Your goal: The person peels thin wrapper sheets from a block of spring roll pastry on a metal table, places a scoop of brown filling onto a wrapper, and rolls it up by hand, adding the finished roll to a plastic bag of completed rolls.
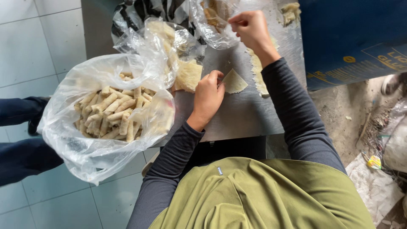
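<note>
My left hand [208,94] rests on the metal table [241,114], its fingers pressing the edge of a thin pale wrapper sheet [234,82]. My right hand [251,26] is raised farther back, fingers pinched together at the mouth of a clear plastic bag [214,25] with filling inside; what it pinches is too small to tell. A stack of pale wrapper sheets [188,75] lies just left of my left hand. A strip of wrappers [257,70] lies under my right forearm.
A large clear bag of several rolled pale sticks [112,112] hangs off the table's left edge. More crumpled plastic bags [152,21] sit at the back. A blue drum [352,38] stands at right. Another person's dark trouser legs [21,131] are at the left over white floor tiles.
</note>
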The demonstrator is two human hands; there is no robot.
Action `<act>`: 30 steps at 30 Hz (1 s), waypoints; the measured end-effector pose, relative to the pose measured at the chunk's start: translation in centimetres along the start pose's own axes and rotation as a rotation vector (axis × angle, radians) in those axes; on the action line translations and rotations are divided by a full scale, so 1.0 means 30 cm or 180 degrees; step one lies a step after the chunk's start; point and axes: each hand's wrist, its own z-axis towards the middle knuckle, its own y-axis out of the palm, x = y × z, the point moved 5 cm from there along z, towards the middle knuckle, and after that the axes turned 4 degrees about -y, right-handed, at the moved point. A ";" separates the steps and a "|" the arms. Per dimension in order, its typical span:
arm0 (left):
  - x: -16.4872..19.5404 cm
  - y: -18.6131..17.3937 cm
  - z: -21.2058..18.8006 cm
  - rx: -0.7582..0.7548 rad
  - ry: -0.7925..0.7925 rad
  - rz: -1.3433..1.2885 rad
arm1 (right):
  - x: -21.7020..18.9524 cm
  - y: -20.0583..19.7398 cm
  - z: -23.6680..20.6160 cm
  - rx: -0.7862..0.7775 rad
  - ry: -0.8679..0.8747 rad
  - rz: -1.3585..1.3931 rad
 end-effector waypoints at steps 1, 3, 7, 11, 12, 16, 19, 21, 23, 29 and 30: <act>0.000 -0.002 0.001 0.0022 0.0051 0.0045 | 0.001 -0.010 -0.007 -0.0032 0.0126 0.0081; -0.004 -0.006 -0.006 0.0027 0.0066 0.0064 | -0.018 -0.037 -0.031 -0.0095 0.0155 0.0182; -0.013 -0.022 -0.041 0.0064 -0.0024 0.0009 | -0.086 -0.117 -0.130 -0.0262 -0.0075 0.0381; -0.020 -0.049 -0.091 0.0175 -0.0127 0.0046 | -0.113 -0.177 -0.297 -0.0497 0.0119 0.0681; -0.020 -0.055 -0.100 0.0213 -0.0129 0.0049 | -0.108 -0.182 -0.343 -0.0548 0.0252 0.0583; -0.022 -0.077 -0.127 0.0330 -0.0174 0.0003 | -0.083 -0.156 -0.502 -0.0844 0.0655 0.0789; -0.022 -0.084 -0.138 0.0364 -0.0256 -0.0062 | -0.070 -0.126 -0.585 -0.0896 0.0779 0.0478; -0.024 -0.085 -0.145 0.0376 -0.0340 -0.0079 | -0.096 -0.114 -0.611 -0.0875 0.0222 0.0176; -0.028 -0.088 -0.145 0.0411 -0.0434 -0.0073 | -0.121 -0.105 -0.626 -0.0813 -0.0216 -0.0223; -0.032 -0.083 -0.148 0.0421 -0.0503 -0.0283 | -0.183 -0.094 -0.665 -0.0520 -0.1585 -0.1358; -0.034 -0.083 -0.151 0.0434 -0.0548 -0.0279 | -0.189 -0.091 -0.673 -0.0488 -0.1812 -0.1593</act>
